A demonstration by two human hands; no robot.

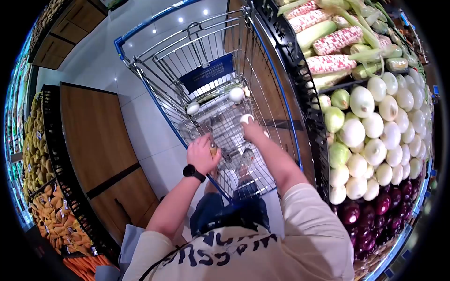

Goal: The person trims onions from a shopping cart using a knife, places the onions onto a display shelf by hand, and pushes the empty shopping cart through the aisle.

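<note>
A metal shopping cart (286,100) with a blue-trimmed rim stands in front of me. My right hand (253,131) is inside the cart, its fingers closed on a white onion (245,118). Over the cart's near left side, my left hand (201,155) is curled around a small yellowish-brown thing (213,150), mostly covered by the fingers. Deeper in the basket lie a white onion (236,94), another white round vegetable (192,108) and some long green stalks (213,97).
On the right, a black-edged stand holds red-and-white corn (338,40), stacked white onions (374,125) and purple onions (368,222). To the left, a wooden display (96,133) borders bins of yellowish-brown produce (37,145), orange roots (58,218) and carrots (84,267).
</note>
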